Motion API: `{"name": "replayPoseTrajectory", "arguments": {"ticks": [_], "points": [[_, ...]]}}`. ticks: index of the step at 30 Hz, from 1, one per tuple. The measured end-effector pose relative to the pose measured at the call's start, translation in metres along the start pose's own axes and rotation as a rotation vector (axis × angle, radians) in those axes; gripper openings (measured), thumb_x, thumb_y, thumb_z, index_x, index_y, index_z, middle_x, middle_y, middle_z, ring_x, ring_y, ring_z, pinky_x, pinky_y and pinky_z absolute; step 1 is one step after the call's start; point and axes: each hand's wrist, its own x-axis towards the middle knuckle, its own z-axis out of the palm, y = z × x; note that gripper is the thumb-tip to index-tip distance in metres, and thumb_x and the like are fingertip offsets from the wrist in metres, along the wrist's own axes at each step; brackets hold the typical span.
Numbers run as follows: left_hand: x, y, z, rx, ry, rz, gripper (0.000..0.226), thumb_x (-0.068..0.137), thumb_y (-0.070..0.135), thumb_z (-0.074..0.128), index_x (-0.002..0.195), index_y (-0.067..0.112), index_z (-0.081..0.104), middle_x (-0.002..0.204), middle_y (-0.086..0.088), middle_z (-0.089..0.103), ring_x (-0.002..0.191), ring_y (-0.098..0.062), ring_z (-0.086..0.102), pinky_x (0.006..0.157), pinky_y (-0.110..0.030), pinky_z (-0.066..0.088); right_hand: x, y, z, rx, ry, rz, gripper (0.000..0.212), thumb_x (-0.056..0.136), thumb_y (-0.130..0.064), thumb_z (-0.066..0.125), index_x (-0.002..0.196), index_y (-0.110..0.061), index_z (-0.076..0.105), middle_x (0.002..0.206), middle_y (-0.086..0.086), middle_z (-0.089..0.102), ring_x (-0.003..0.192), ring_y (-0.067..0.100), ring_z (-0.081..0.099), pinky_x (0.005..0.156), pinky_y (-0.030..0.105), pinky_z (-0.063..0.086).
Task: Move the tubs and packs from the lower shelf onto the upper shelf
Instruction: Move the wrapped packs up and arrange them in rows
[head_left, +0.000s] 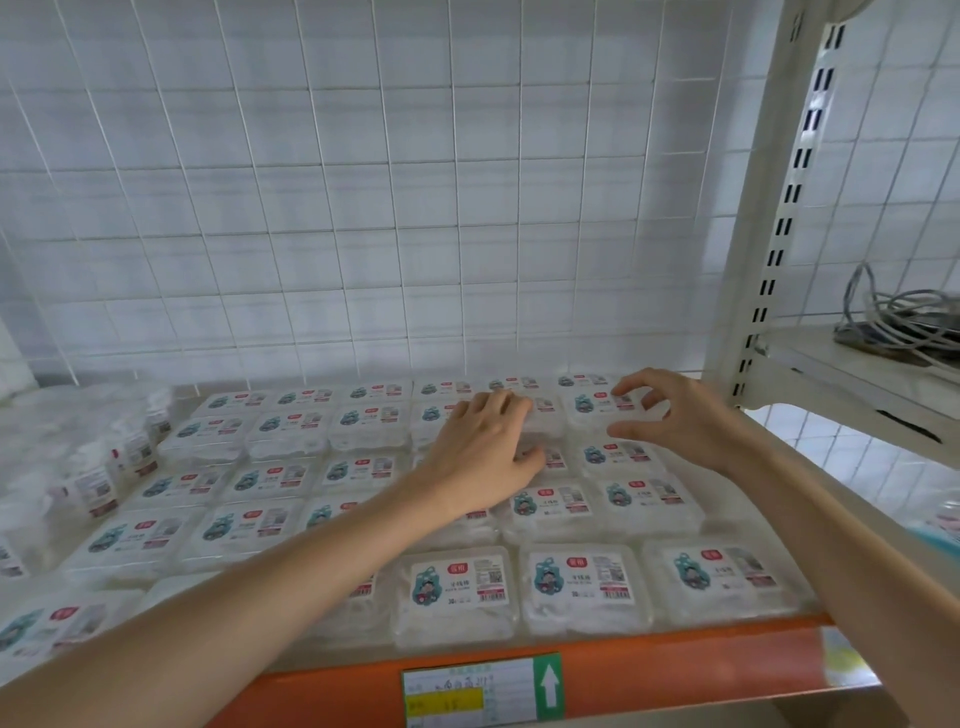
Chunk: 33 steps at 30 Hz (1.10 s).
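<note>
Rows of clear plastic packs (583, 584) with white labels and a teal cartoon cover the upper shelf (597, 662), which has an orange front edge. My left hand (483, 452) grips one pack (545, 421) in the second row from the back, fingers over its top and thumb at its near side. My right hand (680, 415) hovers just right of it over the neighbouring pack (597, 408), fingers and thumb spread and curved, holding nothing. Small clear tubs (98, 483) with labels stand at the left end of the shelf.
A white wire grid (363, 182) backs the shelf. A cream slotted upright (779, 208) stands at the right, with a side shelf (857, 364) carrying coiled grey cables (898, 317). A label with a green arrow (483, 691) is stuck on the orange edge.
</note>
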Motion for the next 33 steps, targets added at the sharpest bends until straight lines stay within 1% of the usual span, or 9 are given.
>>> {"name": "replayPoseTrajectory", "arguments": {"ticks": [3, 6, 11, 15, 18, 22, 27, 29, 33], "points": [[0.0, 0.001, 0.001, 0.005, 0.004, -0.003, 0.056, 0.099, 0.047, 0.04, 0.145, 0.015, 0.036, 0.146, -0.003, 0.04, 0.134, -0.02, 0.037, 0.115, -0.036, 0.028, 0.0, 0.002, 0.001, -0.018, -0.018, 0.003, 0.042, 0.08, -0.042, 0.077, 0.118, -0.032, 0.061, 0.101, -0.018, 0.053, 0.084, -0.007, 0.049, 0.07, 0.02, 0.038], [0.0, 0.001, 0.002, 0.009, 0.004, -0.008, 0.056, 0.099, 0.047, 0.04, 0.146, 0.016, 0.035, 0.146, -0.002, 0.04, 0.134, -0.019, 0.037, 0.115, -0.035, 0.027, -0.003, 0.0, 0.0, -0.081, -0.032, -0.025, 0.034, 0.087, -0.042, 0.07, 0.118, -0.033, 0.059, 0.099, -0.027, 0.046, 0.082, -0.009, 0.047, 0.062, 0.004, 0.03], [0.0, 0.001, 0.003, 0.007, 0.005, -0.021, 0.057, 0.1, 0.047, 0.039, 0.148, 0.017, 0.033, 0.149, -0.001, 0.038, 0.137, -0.019, 0.034, 0.116, -0.035, 0.024, -0.003, -0.001, 0.002, -0.192, -0.045, -0.046, 0.038, 0.091, -0.044, 0.064, 0.126, -0.032, 0.055, 0.126, -0.018, 0.043, 0.093, 0.003, 0.049, 0.059, 0.001, 0.028], [-0.001, 0.002, 0.003, 0.012, -0.001, -0.024, 0.057, 0.1, 0.047, 0.038, 0.148, 0.018, 0.033, 0.15, 0.0, 0.037, 0.138, -0.019, 0.032, 0.116, -0.035, 0.024, -0.003, -0.001, 0.003, -0.223, -0.041, -0.047, 0.038, 0.093, -0.044, 0.062, 0.128, -0.031, 0.054, 0.121, -0.016, 0.041, 0.092, 0.005, 0.047, 0.062, -0.005, 0.031], [-0.001, 0.003, 0.002, 0.015, -0.01, -0.027, 0.057, 0.1, 0.047, 0.038, 0.148, 0.018, 0.032, 0.15, 0.0, 0.036, 0.139, -0.019, 0.032, 0.117, -0.035, 0.024, 0.0, 0.002, 0.007, -0.237, -0.016, -0.056, 0.038, 0.091, -0.045, 0.064, 0.125, -0.033, 0.054, 0.121, -0.019, 0.041, 0.096, 0.004, 0.048, 0.058, 0.004, 0.03], [-0.002, 0.004, 0.001, 0.026, -0.018, -0.031, 0.057, 0.101, 0.047, 0.038, 0.149, 0.018, 0.032, 0.151, -0.001, 0.036, 0.139, -0.019, 0.032, 0.117, -0.035, 0.024, 0.003, 0.008, 0.013, -0.192, 0.004, -0.086, 0.038, 0.088, -0.043, 0.068, 0.122, -0.03, 0.057, 0.134, -0.008, 0.049, 0.107, 0.008, 0.05, 0.085, 0.025, 0.04], [-0.001, 0.006, -0.006, 0.053, -0.045, -0.039, 0.059, 0.1, 0.049, 0.039, 0.149, 0.016, 0.032, 0.15, -0.002, 0.037, 0.138, -0.02, 0.034, 0.116, -0.035, 0.025, -0.001, 0.001, 0.013, -0.265, 0.038, -0.113, 0.048, 0.086, -0.047, 0.068, 0.126, -0.026, 0.055, 0.138, -0.005, 0.048, 0.126, 0.016, 0.046, 0.106, 0.036, 0.036], [0.0, 0.006, -0.012, 0.053, -0.056, -0.051, 0.062, 0.099, 0.05, 0.041, 0.149, 0.015, 0.032, 0.152, -0.003, 0.035, 0.139, -0.02, 0.033, 0.116, -0.035, 0.024, -0.002, -0.005, 0.012, -0.25, 0.054, -0.111, 0.054, 0.087, -0.047, 0.067, 0.132, -0.024, 0.051, 0.14, -0.003, 0.047, 0.129, 0.017, 0.044, 0.108, 0.038, 0.034], [-0.001, 0.005, -0.03, 0.073, -0.028, -0.071, 0.064, 0.1, 0.051, 0.038, 0.15, 0.012, 0.03, 0.154, -0.004, 0.034, 0.141, -0.02, 0.031, 0.118, -0.037, 0.024, 0.001, -0.016, 0.007, -0.207, 0.07, -0.142, 0.063, 0.087, -0.048, 0.066, 0.139, -0.022, 0.042, 0.143, 0.0, 0.047, 0.13, 0.02, 0.045, 0.107, 0.042, 0.04]]}}
